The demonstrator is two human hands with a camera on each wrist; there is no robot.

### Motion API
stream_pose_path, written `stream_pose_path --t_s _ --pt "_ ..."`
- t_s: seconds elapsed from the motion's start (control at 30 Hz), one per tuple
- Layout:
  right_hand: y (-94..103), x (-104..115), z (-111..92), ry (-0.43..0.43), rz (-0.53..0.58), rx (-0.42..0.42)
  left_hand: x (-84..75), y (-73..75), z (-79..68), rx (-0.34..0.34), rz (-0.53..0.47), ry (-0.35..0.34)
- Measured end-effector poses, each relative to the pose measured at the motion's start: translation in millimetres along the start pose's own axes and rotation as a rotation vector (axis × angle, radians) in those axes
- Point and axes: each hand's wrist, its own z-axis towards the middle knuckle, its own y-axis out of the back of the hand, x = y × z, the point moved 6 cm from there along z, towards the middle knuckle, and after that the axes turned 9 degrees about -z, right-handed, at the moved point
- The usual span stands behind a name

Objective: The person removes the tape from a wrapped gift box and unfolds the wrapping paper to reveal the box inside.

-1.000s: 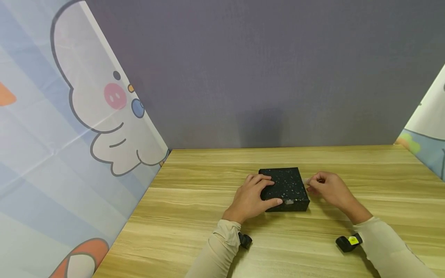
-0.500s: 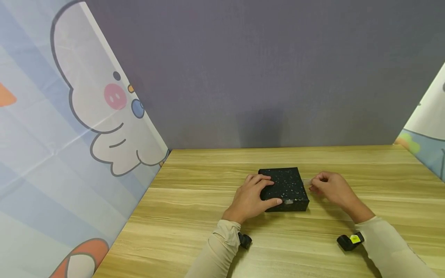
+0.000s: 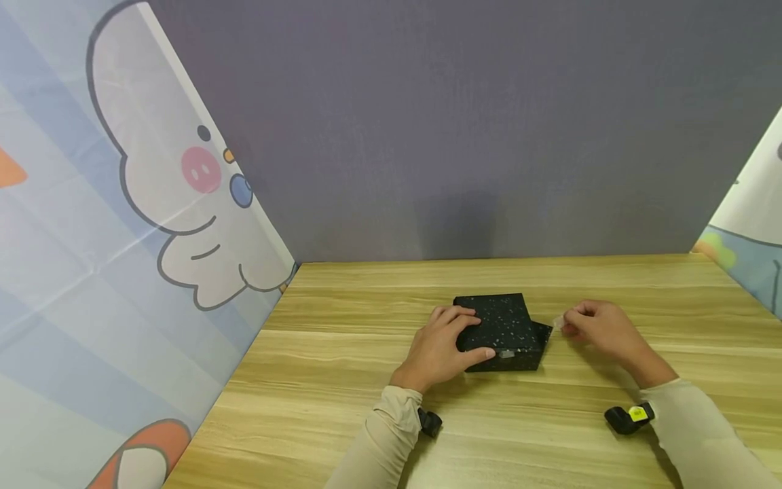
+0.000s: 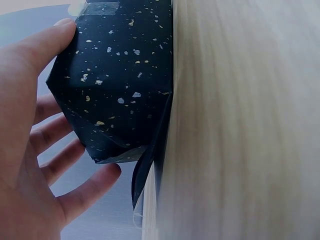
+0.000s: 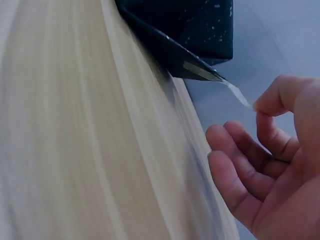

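Observation:
A box wrapped in black speckled paper [image 3: 496, 320] sits flat on the wooden table. My left hand [image 3: 435, 350] holds its left side, fingertips on top and thumb at the front edge. In the left wrist view the thumb lies by a piece of clear tape [image 4: 100, 8], and a folded paper flap [image 4: 145, 172] sticks out at the box's near end. My right hand [image 3: 601, 331], to the right, pinches a strip of clear tape [image 5: 236, 93] between thumb and forefinger. That strip is stuck to a pointed paper flap [image 3: 541, 332], pulled outward from the box's right end.
The wood-grain table [image 3: 305, 394] reaches back to a grey panel [image 3: 489, 136]. A cartoon-printed cloth [image 3: 67, 272] hangs at the left, with more printed cloth [image 3: 757, 224] at the right. Small black cameras [image 3: 624, 420] are strapped to both wrists.
My right hand has moved right, away from the box, drawing the tape along. The black flap at the right end has swung out with it. The left hand stays put.

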Motion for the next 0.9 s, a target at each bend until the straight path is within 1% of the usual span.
stream_pose_path --t_s 0.23,0.37,0.47,0.7,0.8,0.9 --pt "2.0 -7.4 -0.1 0.003 -0.123 0.001 -0.8 1.5 -0.5 0.010 0.044 -0.008" --pt "2.9 -9.9 1.2 0.007 -0.193 -0.020 -2.3 2.8 -0.9 0.035 0.070 -0.015" --pt "3.8 -11.0 2.1 0.012 -0.224 -0.039 -3.5 4.0 -1.5 0.057 0.080 -0.013" --pt "6.6 -10.8 1.7 0.005 -0.243 -0.057 -4.3 5.9 -2.1 0.092 0.065 -0.010" --pt "7.4 -9.6 1.5 0.001 -0.240 -0.073 -3.9 5.5 -1.7 0.095 0.080 -0.021" --pt "6.6 -8.0 1.8 0.002 -0.226 -0.110 -3.2 5.0 -1.6 0.091 0.106 -0.028"
